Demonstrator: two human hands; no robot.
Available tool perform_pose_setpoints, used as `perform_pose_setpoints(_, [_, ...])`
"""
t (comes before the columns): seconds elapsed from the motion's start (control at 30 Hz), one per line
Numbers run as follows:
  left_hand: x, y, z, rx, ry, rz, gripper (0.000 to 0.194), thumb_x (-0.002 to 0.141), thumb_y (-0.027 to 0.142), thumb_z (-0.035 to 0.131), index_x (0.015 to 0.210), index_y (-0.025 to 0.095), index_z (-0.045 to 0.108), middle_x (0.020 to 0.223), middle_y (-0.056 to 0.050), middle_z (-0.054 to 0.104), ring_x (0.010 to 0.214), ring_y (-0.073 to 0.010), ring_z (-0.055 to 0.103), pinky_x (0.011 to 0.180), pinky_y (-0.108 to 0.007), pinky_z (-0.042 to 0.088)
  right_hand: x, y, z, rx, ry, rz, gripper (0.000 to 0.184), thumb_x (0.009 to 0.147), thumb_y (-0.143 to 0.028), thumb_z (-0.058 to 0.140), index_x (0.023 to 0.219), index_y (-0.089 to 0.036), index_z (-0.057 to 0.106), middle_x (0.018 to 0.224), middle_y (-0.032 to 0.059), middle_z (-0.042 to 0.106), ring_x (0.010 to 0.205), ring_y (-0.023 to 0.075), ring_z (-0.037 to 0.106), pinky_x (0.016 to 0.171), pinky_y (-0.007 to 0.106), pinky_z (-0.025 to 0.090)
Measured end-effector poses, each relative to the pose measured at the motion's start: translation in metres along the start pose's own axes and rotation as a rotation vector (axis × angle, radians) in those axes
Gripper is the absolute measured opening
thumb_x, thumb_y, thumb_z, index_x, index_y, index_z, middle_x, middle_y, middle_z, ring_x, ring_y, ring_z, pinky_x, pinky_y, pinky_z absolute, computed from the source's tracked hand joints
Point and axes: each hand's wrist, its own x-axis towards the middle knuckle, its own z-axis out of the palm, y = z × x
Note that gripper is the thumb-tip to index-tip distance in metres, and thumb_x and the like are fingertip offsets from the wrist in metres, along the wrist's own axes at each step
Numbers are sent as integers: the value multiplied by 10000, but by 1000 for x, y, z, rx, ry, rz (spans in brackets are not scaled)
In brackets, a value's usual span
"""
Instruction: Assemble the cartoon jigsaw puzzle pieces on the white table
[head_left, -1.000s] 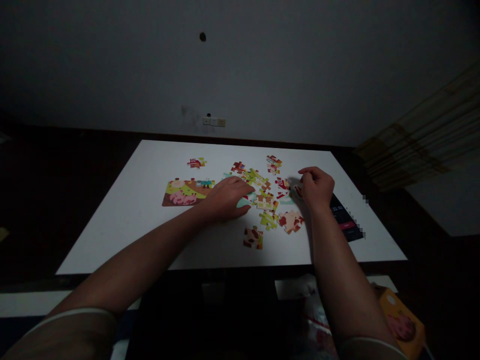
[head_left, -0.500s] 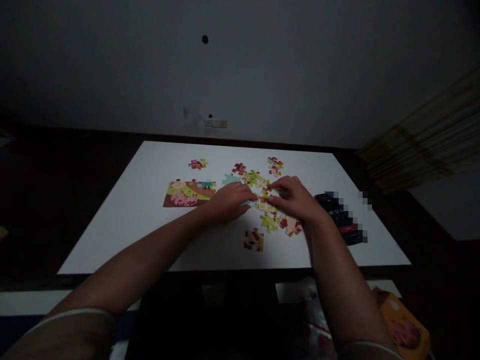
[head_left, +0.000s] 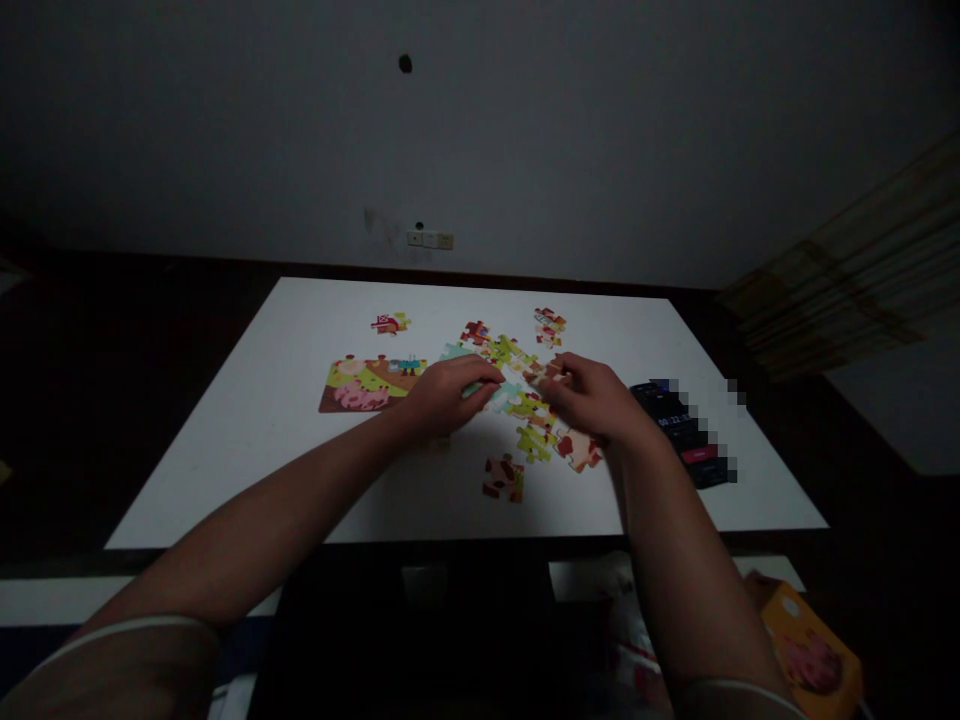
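Loose jigsaw puzzle pieces lie in a cluster on the white table. My right hand (head_left: pixel 589 395) is closed, thumb and fingers pinching a brownish puzzle piece (head_left: pixel 541 374) at the cluster's right side. To the left, my left hand (head_left: pixel 450 390) has its fingers curled together over the cluster; whatever they may hold is hidden. Light blue pieces (head_left: pixel 504 398) show beside its fingertips. Green pieces (head_left: pixel 535 443) and a red-and-cream piece (head_left: pixel 577 450) rest below my right hand. A partly joined picture with pink pigs (head_left: pixel 360 393) lies left of my left hand, which covers its right end.
Separate pieces sit at the back left (head_left: pixel 390 323), the back right (head_left: pixel 550 326) and the front (head_left: pixel 503 478). A dark phone (head_left: pixel 679 430) showing a timer lies right of my right forearm. Below the table's front edge is an orange box (head_left: pixel 810 650).
My hands have moved slightly apart. The right hand has lifted a little from the green pieces, with a brownish piece now showing at its fingertips. The whole view has shifted slightly.
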Motion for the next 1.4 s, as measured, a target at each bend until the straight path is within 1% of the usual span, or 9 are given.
perform_pose_setpoints(0.1, [-4, -2, 4, -23, -28, 62, 165, 1086, 258, 642, 1100, 191, 792, 1086, -81, 856, 989, -195, 805, 966, -351, 635, 2, 8, -5, 7, 118, 63, 191, 1010, -447, 654, 1108, -297, 718, 977, 69, 809, 860, 305, 747, 783, 426, 532])
perform_pose_setpoints(0.2, [-8, -2, 8, -64, -119, 74, 144, 1073, 254, 666, 1088, 211, 802, 1049, -62, 869, 944, -185, 821, 937, -330, 636, 4, 14, -8, -104, 121, 68, 275, 1014, -425, 632, 1213, -273, 745, 1063, 110, 818, 929, 336, 750, 810, 439, 525])
perform_pose_setpoints(0.37, [-12, 3, 12, -94, -260, 67, 137, 1020, 216, 710, 1105, 221, 818, 1042, -48, 880, 937, -184, 832, 916, -302, 625, 6, 15, -5, -360, 24, 7, 299, 1035, -427, 600, 1139, -257, 823, 1007, 159, 780, 940, 377, 699, 823, 485, 504])
perform_pose_setpoints(0.5, [-12, 8, 16, -43, -329, 34, 167, 1050, 215, 678, 1141, 223, 817, 1076, -43, 879, 974, -190, 828, 933, -307, 617, 8, 16, -2, -374, 53, -102, 251, 1028, -422, 624, 1082, -272, 818, 1052, 147, 770, 1050, 387, 661, 930, 534, 508])
perform_pose_setpoints(0.77, [-13, 13, 22, 118, -345, 86, 210, 1060, 191, 645, 1206, 263, 779, 1189, -46, 857, 1100, -228, 807, 1003, -365, 624, 9, 15, 8, -299, 76, -170, 265, 1030, -432, 645, 1160, -267, 806, 1182, 139, 774, 1155, 390, 648, 1035, 577, 496])
perform_pose_setpoints(0.87, [-11, 15, 21, 160, -372, 124, 205, 1040, 168, 659, 1167, 271, 783, 1178, -50, 856, 1082, -238, 803, 995, -379, 618, 9, 18, 9, -310, 76, -153, 268, 1035, -427, 637, 1174, -274, 808, 1203, 147, 773, 1178, 402, 646, 1047, 594, 494])
perform_pose_setpoints(1.17, [-11, 14, 20, 215, -350, 198, 209, 1004, 168, 670, 1132, 252, 811, 1112, -56, 867, 1000, -251, 800, 978, -414, 590, 10, 19, 9, -305, 53, -142, 227, 1034, -409, 634, 1090, -283, 814, 1127, 141, 803, 1127, 395, 659, 1015, 593, 512])
perform_pose_setpoints(1.3, [-12, 12, 24, 249, -330, 251, 198, 996, 186, 676, 1111, 265, 817, 1068, -45, 871, 977, -256, 805, 952, -417, 599, 12, 20, 6, -289, 117, -173, 226, 1047, -411, 616, 1057, -275, 798, 1075, 117, 814, 1071, 366, 680, 982, 552, 526])
perform_pose_setpoints(1.4, [-10, 9, 23, 284, -233, 241, 211, 995, 186, 657, 1092, 258, 830, 1037, -45, 874, 949, -255, 810, 937, -417, 613, 7, -2, -1, -263, 243, -290, 229, 1066, -361, 574, 1013, -272, 778, 995, 115, 806, 972, 339, 703, 926, 523, 541])
